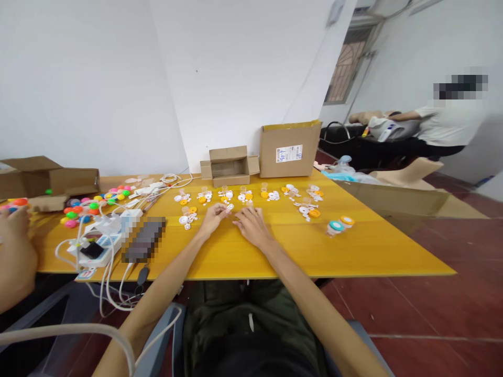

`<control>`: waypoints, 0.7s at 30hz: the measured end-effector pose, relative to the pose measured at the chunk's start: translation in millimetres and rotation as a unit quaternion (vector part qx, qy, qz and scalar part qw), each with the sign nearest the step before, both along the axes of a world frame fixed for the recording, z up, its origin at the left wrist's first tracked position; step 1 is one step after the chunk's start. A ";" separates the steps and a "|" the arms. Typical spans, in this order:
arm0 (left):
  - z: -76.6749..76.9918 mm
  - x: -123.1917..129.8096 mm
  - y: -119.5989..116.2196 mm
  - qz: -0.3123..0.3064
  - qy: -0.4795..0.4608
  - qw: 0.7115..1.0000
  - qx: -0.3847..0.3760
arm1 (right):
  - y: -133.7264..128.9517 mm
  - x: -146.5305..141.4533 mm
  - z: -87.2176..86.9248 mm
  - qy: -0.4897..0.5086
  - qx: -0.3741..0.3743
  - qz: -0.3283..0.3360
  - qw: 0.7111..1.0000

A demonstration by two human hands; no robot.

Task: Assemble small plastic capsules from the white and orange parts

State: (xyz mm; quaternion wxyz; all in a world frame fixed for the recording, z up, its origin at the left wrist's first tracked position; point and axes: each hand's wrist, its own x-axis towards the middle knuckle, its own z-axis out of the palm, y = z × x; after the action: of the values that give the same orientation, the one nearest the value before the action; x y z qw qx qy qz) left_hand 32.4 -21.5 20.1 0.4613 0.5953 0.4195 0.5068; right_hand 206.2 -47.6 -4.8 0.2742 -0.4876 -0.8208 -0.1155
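Both your hands rest on the yellow table [353,251], close together. Your left hand [214,217] pinches a small white part [229,207] at its fingertips; your right hand [251,224] lies palm down just beside it, fingers curled. Beyond your hands runs a row of small white and orange pieces [243,197]. A small open cardboard box [230,165] and a taller cardboard box [290,149] stand at the far edge. To your left lie a white power strip [102,241], cables and colourful balls [92,204]. Two round capped pieces [340,224] sit to your right. Another person's hand [13,225] shows at the left edge
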 end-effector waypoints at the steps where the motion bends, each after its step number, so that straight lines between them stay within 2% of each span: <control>1: 0.2 0.1 -0.1 0.001 -0.001 1.000 -0.001 | -0.5 0.4 0.8 0.003 -0.003 -0.011 1.000; 5: 0.3 0.0 -0.4 0.008 0.000 1.000 -0.007 | -2.7 4.3 4.1 0.013 -0.022 -0.057 0.998; 8: 0.0 -0.4 -0.4 0.011 0.002 1.000 -0.012 | -4.1 6.5 6.1 0.013 -0.035 -0.067 0.997; 21: -2.8 -1.7 2.8 0.005 0.003 1.000 -0.015 | 2.9 9.7 -3.8 0.018 -0.021 0.013 1.000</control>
State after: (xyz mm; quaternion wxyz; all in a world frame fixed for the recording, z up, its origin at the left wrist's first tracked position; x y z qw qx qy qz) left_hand 30.8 -18.7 17.3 0.4666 0.5878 0.4310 0.5010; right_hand 215.9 -44.7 -8.6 0.2799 -0.4850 -0.8241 -0.0859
